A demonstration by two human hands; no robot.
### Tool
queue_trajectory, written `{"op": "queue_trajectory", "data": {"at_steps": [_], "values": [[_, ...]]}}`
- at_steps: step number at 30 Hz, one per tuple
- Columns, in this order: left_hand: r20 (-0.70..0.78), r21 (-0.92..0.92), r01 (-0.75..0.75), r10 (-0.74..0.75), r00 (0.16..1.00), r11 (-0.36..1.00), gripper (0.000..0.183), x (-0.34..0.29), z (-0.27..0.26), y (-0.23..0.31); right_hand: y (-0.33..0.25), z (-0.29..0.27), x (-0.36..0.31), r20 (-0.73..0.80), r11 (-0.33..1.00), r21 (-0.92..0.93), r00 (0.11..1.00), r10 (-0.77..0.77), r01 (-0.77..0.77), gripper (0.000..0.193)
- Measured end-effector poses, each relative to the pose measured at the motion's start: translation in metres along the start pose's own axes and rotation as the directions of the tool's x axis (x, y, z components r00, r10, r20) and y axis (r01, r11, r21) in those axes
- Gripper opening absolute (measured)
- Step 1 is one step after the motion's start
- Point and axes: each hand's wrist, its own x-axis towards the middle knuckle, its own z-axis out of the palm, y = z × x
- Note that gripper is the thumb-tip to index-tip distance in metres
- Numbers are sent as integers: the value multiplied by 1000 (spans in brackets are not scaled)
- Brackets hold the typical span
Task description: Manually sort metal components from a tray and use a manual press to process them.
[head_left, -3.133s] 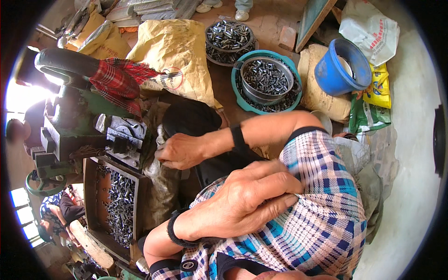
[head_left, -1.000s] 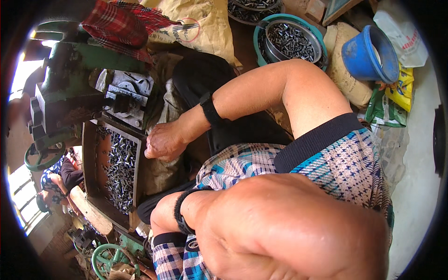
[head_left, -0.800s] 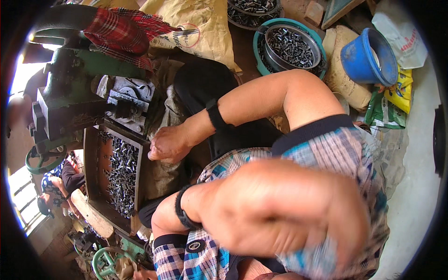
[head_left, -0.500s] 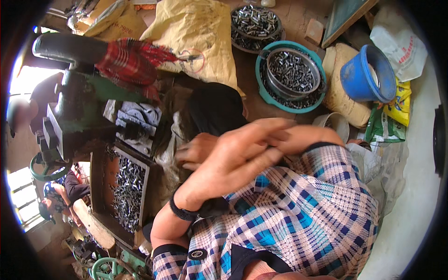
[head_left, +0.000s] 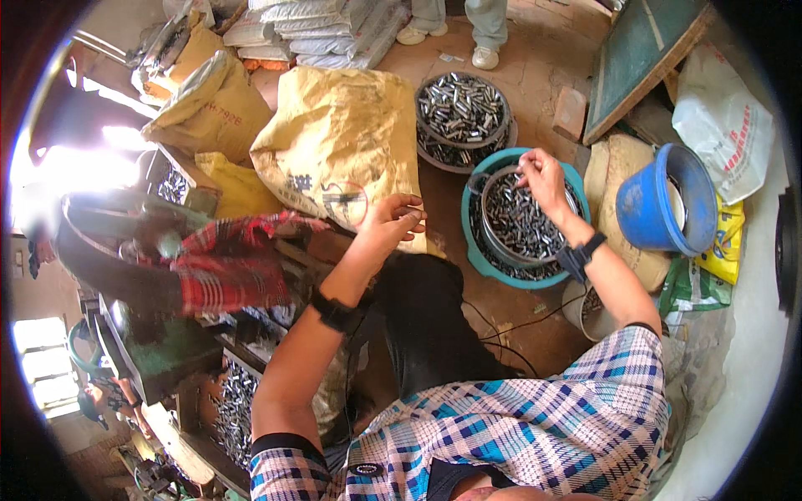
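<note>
We see daylight glaring white through windows (head_left: 52,361) at left, the nearby machine (head_left: 159,344) slightly blurred, and curved, blackened fisheye edges.

left fingers (head_left: 403,200): moved out near yellow sack (head_left: 342,138) | right fingers (head_left: 528,169): moved over metal pot (head_left: 493,240)

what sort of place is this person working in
Probably a small metalworking workshop: a heavy green machine stands at the left, small metal pieces lie in heaps, and sacks are stacked beyond.

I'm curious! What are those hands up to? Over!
Right hand over pot of metal pieces. Left hand by yellow sack. Grips unclear. Black cord on floor.
</note>
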Motion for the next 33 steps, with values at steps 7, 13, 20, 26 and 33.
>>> {"op": "queue_trajectory", "data": {"at_steps": [7,13,20,26,33], "values": [[7,-107,128,-128,992,986,40,59,-21,-30,113,31,161,-134,860,-70,859,494,-506,31],[23,-160,179,-178,984,971,39,82,-26,-50,191,59,196,48,581,521,701,711,-625,29],[28,-184,213,-212,977,960,35,112,-23,-69,224,76,215,19,479,658,649,760,-580,32],[-14,-316,215,-231,973,924,30,106,-21,-79,206,75,211,94,470,639,668,738,-609,18],[-17,-297,197,-211,977,934,26,103,-24,-87,179,92,195,176,459,551,634,753,-697,9]]}}
